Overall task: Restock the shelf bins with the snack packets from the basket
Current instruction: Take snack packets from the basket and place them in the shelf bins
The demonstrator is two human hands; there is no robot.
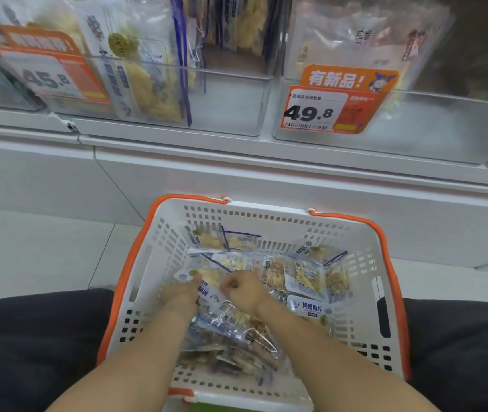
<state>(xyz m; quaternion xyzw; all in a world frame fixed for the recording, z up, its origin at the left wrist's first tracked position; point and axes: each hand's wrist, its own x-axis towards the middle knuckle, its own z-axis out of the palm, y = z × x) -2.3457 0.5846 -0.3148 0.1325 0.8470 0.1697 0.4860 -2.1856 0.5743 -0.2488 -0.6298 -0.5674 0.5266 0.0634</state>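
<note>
A white basket with an orange rim [162, 251] sits between my knees, holding several clear snack packets [305, 278] with blue print. Both hands are down inside it. My left hand [181, 294] and my right hand [244, 289] are curled side by side on the same white-and-blue snack packet [210, 292] lying on top of the pile. Above, a clear shelf bin [231, 108] holds a few upright packets at its left end. A second clear bin [445, 129] with a 49.8 price tag [332, 110] stands to its right.
A white shelf ledge [237, 162] runs across just below the bins and above the basket. An orange 45.8 tag [49, 75] hangs on the left bin. My dark-trousered legs [28, 337] flank the basket. Pale tiled floor [43, 248] lies at left.
</note>
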